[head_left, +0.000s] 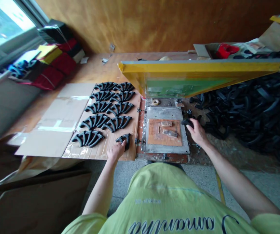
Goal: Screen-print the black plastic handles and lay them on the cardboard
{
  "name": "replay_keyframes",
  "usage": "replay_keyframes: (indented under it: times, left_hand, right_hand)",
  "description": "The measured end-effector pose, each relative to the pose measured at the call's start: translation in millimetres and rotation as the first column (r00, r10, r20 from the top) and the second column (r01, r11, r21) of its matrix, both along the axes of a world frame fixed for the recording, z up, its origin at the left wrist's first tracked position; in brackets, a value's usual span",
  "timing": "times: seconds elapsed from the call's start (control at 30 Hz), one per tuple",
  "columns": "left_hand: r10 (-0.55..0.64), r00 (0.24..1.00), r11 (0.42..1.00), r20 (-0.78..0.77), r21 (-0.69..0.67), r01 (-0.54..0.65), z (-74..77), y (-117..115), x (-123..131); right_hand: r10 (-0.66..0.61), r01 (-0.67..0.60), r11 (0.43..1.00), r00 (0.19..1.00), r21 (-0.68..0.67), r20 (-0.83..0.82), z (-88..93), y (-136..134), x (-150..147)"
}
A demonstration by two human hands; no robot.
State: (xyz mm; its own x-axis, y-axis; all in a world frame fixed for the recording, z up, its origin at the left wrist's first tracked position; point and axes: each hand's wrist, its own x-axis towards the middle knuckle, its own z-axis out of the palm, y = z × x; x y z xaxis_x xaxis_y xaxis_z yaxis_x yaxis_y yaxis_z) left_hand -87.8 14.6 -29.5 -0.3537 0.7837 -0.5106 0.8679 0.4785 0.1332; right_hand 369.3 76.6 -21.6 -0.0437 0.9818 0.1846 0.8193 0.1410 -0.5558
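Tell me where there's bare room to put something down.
On the cardboard, left of the rows of black parts; also the bench between cardboard and wall, barring small scraps. Crowded: right of the plate, under heaped parts.

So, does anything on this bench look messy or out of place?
Two things: the heap of black parts at right is a jumble, unlike the neat rows on the cardboard; and small scraps lie loose near the wooden wall.
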Motion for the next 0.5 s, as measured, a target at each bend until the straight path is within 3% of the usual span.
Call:
replay_keyframes:
  times: [0.1, 0.23, 0.27, 0.3, 0.33, 0.4, 0.43, 0.5]
  left_hand:
    - [-0.03, 0.998, 0.987, 0.063, 0.16, 0.02, 34.6, 26, 4]
    - [-0.181, 0.925, 0.894, 0.333, 0.448, 0.013, 106.1, 77, 42]
    - [-0.22, 0.829, 0.823, 0.515, 0.554, -0.125, 125.8, 89, 56]
    - [-0.291, 0.681, 0.762, 0.672, 0.594, -0.26, 144.9, 99, 71]
    - [-0.366, 0.538, 0.724, 0.76, 0.595, -0.349, 162.4, 108, 85]
    - [-0.451, 0.333, 0.686, 0.828, 0.56, -0.464, 189.1, 117, 107]
    - [-0.467, 0.279, 0.68, 0.839, 0.543, -0.492, 197.1, 118, 114]
    - [-0.468, 0.243, 0.681, 0.85, 0.522, -0.513, 201.7, 110, 117]
  right_hand:
    - [0.251, -0.245, 0.966, 0.965, 0.082, -0.077, 6.0, 4, -52]
    - [0.395, -0.392, 0.914, 0.919, 0.101, -0.01, -0.9, 12, -89]
    - [0.406, -0.408, 0.907, 0.913, 0.105, 0.042, -2.9, 13, -92]
    - [0.414, -0.423, 0.9, 0.905, 0.108, 0.101, -4.3, 14, -94]
    - [0.419, -0.438, 0.893, 0.894, 0.109, 0.161, -4.9, 13, -95]
    - [0.429, -0.469, 0.877, 0.861, 0.102, 0.272, -3.8, 11, -95]
    - [0.437, -0.485, 0.87, 0.842, 0.09, 0.317, -2.3, 9, -95]
    - [0.449, -0.506, 0.86, 0.812, 0.067, 0.374, 2.1, 5, -94]
